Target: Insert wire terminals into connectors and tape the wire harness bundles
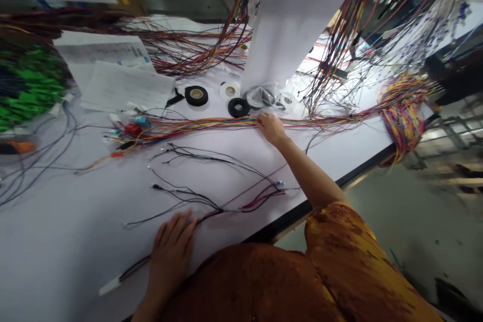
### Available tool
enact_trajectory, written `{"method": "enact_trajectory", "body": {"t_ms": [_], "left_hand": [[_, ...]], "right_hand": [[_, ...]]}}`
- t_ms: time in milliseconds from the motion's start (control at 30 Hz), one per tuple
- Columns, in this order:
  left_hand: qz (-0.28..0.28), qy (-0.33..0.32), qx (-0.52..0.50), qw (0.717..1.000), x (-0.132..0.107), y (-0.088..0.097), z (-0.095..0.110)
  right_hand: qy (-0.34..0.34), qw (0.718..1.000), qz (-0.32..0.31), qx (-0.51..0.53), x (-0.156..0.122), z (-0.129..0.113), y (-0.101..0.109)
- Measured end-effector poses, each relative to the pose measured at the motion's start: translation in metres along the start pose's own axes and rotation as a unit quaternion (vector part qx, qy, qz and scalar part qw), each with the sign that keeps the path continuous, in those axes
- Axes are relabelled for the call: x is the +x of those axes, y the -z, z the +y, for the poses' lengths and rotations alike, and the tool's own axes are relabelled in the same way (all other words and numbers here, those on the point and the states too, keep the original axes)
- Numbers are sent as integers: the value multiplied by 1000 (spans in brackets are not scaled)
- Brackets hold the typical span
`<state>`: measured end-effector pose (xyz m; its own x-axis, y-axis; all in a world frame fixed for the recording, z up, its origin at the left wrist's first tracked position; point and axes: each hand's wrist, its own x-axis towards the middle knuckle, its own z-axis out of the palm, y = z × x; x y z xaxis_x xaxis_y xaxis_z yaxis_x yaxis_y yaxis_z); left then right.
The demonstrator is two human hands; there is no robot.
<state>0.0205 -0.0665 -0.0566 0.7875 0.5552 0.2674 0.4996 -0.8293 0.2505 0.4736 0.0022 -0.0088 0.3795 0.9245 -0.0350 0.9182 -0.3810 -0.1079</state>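
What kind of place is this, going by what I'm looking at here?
Probably a wiring harness workshop: long bundles of multicoloured wires lie along a white workbench, more wire harnesses hang overhead, and a roll of black insulating tape sits close by.

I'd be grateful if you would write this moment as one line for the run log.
left hand: flat on thin dark wire | right hand: on multicoloured wire bundle | nearby: black cloth tape roll

Under your right hand (pixel 270 128), the wire bundle (pixel 211 122) runs orange, yellow, blue; beyond your left hand (pixel 170 256), loose wires (pixel 211 205) are black, red.
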Motion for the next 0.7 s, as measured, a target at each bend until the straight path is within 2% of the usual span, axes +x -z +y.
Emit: {"method": "enact_trajectory", "body": {"t_ms": [333,467,600,700], "left_hand": [[-5,6,-15,1000,-6,-6,-4],[-15,10,-23,1000,-9,-7,-7],[-17,8,-37,999,-12,-11,-13],[-18,0,-37,999,-16,-18,-19]], "right_hand": [[34,996,-68,-54,8,2,9],[21,996,-55,-60,5,-2,8],[-6,1000,-26,-6,0,-4,12],[17,999,-22,38,-5,-11,14]]}}
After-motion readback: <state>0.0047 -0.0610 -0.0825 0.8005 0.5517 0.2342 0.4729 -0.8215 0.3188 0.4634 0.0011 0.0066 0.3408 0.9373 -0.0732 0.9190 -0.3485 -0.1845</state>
